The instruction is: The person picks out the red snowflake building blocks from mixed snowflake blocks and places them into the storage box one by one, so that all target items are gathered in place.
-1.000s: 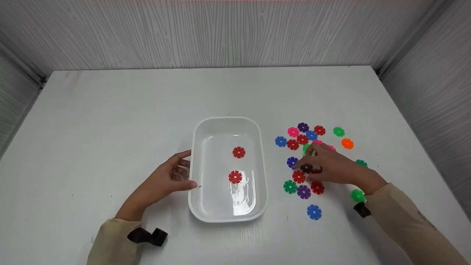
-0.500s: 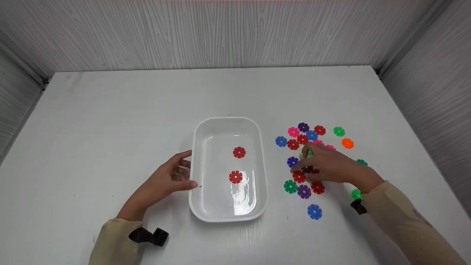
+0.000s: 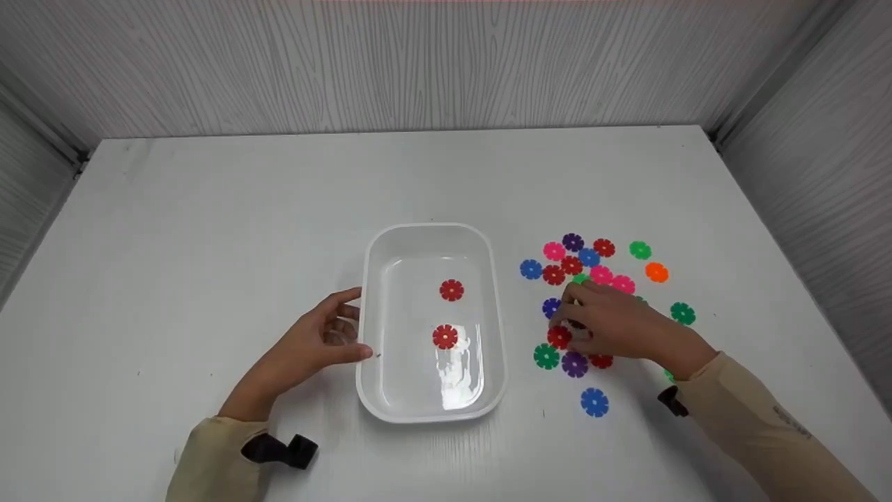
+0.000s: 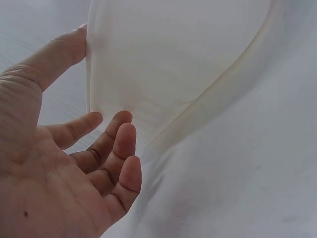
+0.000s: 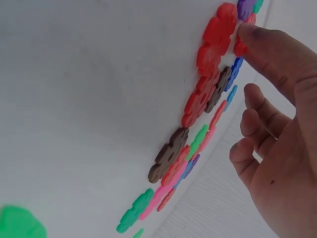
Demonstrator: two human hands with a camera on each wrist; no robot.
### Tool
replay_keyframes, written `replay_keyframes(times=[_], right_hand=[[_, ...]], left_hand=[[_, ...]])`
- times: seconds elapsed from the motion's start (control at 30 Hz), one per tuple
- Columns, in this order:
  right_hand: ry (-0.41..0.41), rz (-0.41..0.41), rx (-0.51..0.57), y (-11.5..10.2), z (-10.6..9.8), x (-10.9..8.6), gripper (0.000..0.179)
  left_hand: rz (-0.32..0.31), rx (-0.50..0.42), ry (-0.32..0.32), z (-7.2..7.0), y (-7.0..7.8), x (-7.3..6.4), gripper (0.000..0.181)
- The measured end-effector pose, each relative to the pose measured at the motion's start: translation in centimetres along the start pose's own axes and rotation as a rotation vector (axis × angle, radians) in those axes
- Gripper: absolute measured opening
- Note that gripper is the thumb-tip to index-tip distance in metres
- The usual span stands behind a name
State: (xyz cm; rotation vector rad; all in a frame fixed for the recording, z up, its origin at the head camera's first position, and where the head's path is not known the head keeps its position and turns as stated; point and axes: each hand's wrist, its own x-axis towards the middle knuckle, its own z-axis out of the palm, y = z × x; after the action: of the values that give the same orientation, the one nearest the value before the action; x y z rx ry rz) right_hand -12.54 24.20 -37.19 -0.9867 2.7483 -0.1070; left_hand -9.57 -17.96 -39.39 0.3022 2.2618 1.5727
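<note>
My left hand holds the left side of a white plastic tray, with its thumb on the rim and its fingers along the outer wall. In the left wrist view that thumb meets the tray's edge, while the other fingers curl loosely beside it. Inside the tray lie two red snowflake discs, one behind the other. My right hand pinches a red snowflake disc at the pile's near left. In the right wrist view the thumb partly hides this disc.
Around my right hand several snowflake discs lie flat: pink, green, purple and blue. An orange disc and a green disc lie farther right. A panel wall stands behind the white table.
My right hand has moved a little left and nearer, its fingers now at the red snowflake disc, which has shifted slightly left. The left hand and the tray stay in place.
</note>
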Motion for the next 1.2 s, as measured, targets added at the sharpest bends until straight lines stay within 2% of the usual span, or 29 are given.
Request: replay_keyframes(times=[0.2, 0.5, 0.67, 0.8, 0.97, 1.2], right_hand=[[0.035, 0.001, -0.039, -0.5, 0.4, -0.1, 0.043], [0.160, 0.049, 0.060, -0.4, -0.6, -0.1, 0.047], [0.226, 0.020, 0.108, -1.3, -1.6, 0.4, 0.037], [0.212, 0.000, 0.168, -2.3, -2.2, 1.0, 0.034], [0.160, 0.039, 0.233, -4.0, -2.8, 1.8, 0.041], [0.130, 0.038, 0.246, -6.0, -3.5, 2.4, 0.049]], left_hand=[[-0.005, 0.007, 0.000, 0.2, -0.1, 0.1, 0.079], [-0.010, -0.003, -0.003, 0.2, -0.2, 0.0, 0.079], [-0.014, 0.001, 0.005, 0.2, -0.2, 0.0, 0.079], [-0.023, 0.018, 0.004, 0.1, -0.2, -0.1, 0.079], [-0.013, 0.018, -0.001, 0.0, -0.1, -0.1, 0.080], [-0.007, 0.009, -0.008, -0.1, -0.1, 0.0, 0.080]])
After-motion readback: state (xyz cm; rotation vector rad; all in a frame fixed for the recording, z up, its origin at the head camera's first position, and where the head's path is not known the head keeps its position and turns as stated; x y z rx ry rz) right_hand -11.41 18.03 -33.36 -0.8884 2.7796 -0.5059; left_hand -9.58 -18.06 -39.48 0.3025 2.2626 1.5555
